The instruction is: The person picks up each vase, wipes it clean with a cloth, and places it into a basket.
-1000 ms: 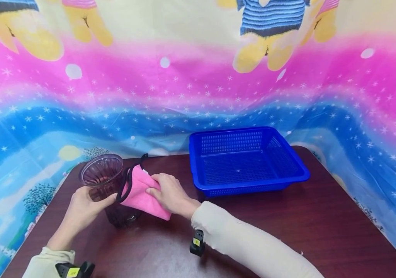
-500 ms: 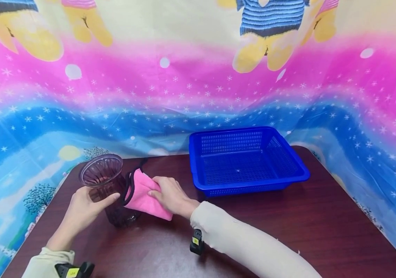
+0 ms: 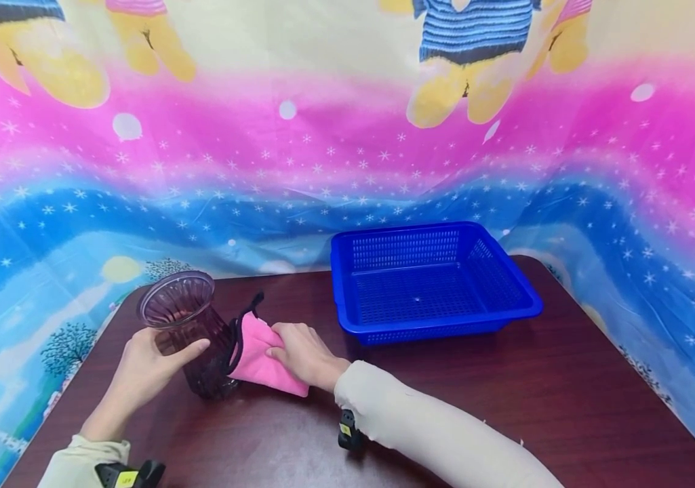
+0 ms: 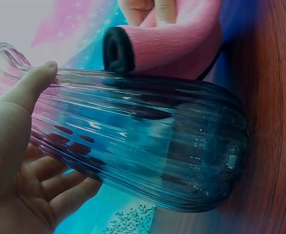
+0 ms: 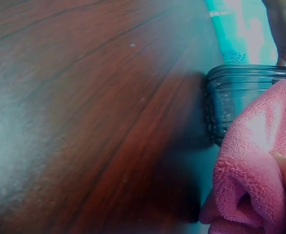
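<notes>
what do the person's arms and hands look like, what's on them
The left hand and right hand are bare. The left sleeve and right sleeve are pale cream. Near each sleeve's end is a small black device with a yellow label.

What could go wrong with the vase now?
The vase might slip: only the left hand holds it, near the neck, and its sides look smooth and shiny.

It might also tip if the right hand pushes too hard with the pink cloth, which is at the vase's side, well below the rim. Then it could bump the table. I can't tell if it's glass, so whether it would break is unsure.
</notes>
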Demonstrator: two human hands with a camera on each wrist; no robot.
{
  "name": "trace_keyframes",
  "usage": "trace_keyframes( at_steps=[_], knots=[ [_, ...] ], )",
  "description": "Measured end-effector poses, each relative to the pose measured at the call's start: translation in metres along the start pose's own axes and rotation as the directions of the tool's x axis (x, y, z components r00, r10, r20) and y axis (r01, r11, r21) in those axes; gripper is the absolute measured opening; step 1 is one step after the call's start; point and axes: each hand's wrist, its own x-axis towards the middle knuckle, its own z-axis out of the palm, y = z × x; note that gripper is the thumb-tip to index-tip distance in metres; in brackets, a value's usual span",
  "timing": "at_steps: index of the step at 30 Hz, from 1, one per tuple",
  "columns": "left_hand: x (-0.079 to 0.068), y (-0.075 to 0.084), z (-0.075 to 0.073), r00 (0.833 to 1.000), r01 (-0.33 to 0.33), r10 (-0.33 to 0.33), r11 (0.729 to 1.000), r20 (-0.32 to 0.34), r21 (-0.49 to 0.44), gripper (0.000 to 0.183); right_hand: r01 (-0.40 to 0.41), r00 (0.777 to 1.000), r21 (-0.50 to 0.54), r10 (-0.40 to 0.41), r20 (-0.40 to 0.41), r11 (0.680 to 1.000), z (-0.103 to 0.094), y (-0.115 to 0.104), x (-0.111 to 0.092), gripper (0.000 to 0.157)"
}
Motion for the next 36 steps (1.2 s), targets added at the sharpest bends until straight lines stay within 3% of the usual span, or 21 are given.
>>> trace_keyframes(
  at_steps=[10,27,36],
  knots=[
    [0.000,0.001,0.001,1.000,0.012,-0.012,1.000,0.000,0.008,0.052,0.006,1.000,-0.064,-0.005,0.024,0.998,0.011,0.010,-0.006,0.014],
    [-0.002,-0.004,-0.004,0.990,-0.032,0.044,0.995,0.130,-0.094,0.056,0.019,0.999,-0.122,-0.014,0.046,0.992,0.019,0.013,-0.008,0.015],
    [-0.001,-0.008,-0.002,0.992,-0.097,0.100,0.994,0.073,-0.048,0.059,0.030,0.998,-0.115,-0.023,0.061,0.993,0.022,0.016,-0.004,0.013]
  ],
)
